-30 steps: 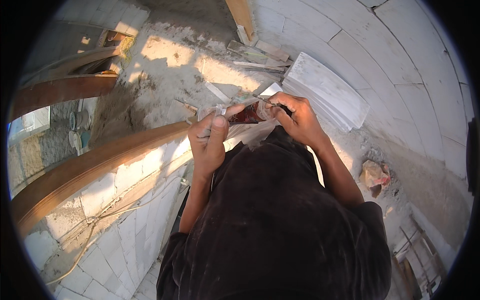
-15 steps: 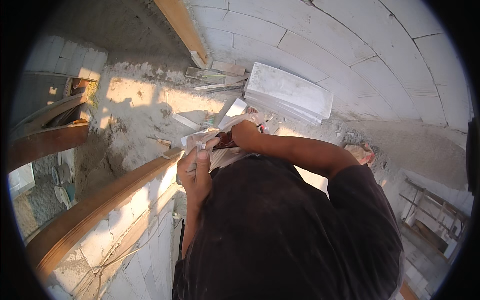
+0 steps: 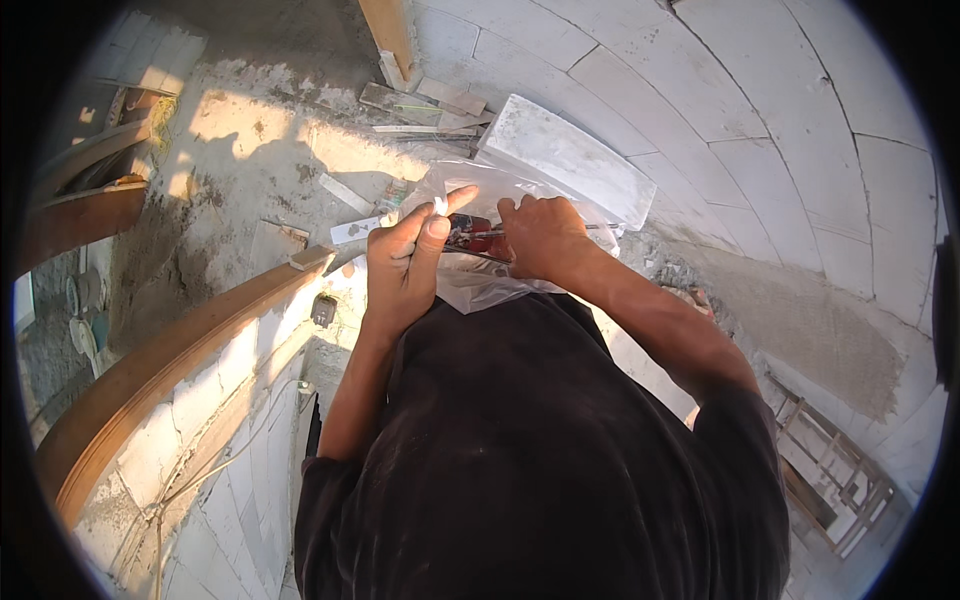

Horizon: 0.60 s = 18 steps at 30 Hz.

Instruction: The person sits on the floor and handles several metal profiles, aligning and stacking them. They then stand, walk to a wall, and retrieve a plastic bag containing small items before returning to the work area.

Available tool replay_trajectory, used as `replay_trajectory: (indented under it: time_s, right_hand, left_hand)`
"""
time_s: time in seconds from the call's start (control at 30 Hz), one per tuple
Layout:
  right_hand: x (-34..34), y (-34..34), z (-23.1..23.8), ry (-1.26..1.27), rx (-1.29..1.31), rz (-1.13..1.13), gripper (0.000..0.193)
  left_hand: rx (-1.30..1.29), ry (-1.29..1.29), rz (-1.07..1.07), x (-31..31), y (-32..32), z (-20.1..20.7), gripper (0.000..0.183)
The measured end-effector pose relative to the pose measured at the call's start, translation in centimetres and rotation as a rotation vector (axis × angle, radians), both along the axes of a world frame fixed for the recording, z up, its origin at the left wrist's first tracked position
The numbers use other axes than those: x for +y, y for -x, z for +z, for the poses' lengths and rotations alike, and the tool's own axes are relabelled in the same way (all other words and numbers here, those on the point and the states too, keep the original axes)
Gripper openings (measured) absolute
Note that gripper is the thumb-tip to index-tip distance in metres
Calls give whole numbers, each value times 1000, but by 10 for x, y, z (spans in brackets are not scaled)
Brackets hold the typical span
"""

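Your left hand (image 3: 405, 262) grips the near-left edge of a thin, crinkled clear plastic bag (image 3: 478, 285), fingers curled around the film and the index finger stretched out toward the right. Your right hand (image 3: 543, 237) is closed over the bag's right side, pinching a slim tool with a red and dark handle (image 3: 472, 233) — whether inside the film or against it you cannot tell from here. The tool's long axis runs left to right: the handle lies between your two hands, and a thin metal shaft (image 3: 596, 227) pokes out past your right hand, pointing right.

The bag is held up in front of your chest, above the dusty concrete floor (image 3: 240, 190). Just beyond it lies a pale rectangular block (image 3: 565, 160) with a rough, chalky face, its length slanting from far-left to near-right. To the right curves a wall of the same white blocks (image 3: 760, 130). A smooth wooden beam (image 3: 180, 350) runs diagonally on your left — scraps of wood (image 3: 420, 100) lie farther off.
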State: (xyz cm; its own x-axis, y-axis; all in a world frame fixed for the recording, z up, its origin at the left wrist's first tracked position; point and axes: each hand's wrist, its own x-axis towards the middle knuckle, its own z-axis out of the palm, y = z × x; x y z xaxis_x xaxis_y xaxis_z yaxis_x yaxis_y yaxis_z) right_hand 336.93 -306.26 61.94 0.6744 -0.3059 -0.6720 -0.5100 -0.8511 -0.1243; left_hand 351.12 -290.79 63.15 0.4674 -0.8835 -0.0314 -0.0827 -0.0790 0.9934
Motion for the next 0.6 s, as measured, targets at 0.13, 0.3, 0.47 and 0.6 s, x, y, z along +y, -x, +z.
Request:
replay_trajectory:
  time_s: [0.13, 0.3, 0.47, 0.6]
  right_hand:
    - [-37, 0, 5, -23, 83, -85, 73]
    - [-79, 0, -47, -74, 143, 149, 38]
    - [-121, 9, -65, -64, 67, 89, 40]
    - [-176, 11, -30, -94, 97, -80, 56]
  left_hand:
    - [-10, 19, 10, -25, 15, -4, 45]
    - [-75, 129, -204, -81, 51, 13, 32]
    - [-91, 59, -33, -129, 64, 2, 33]
    - [-158, -57, 73, -149, 67, -27, 40]
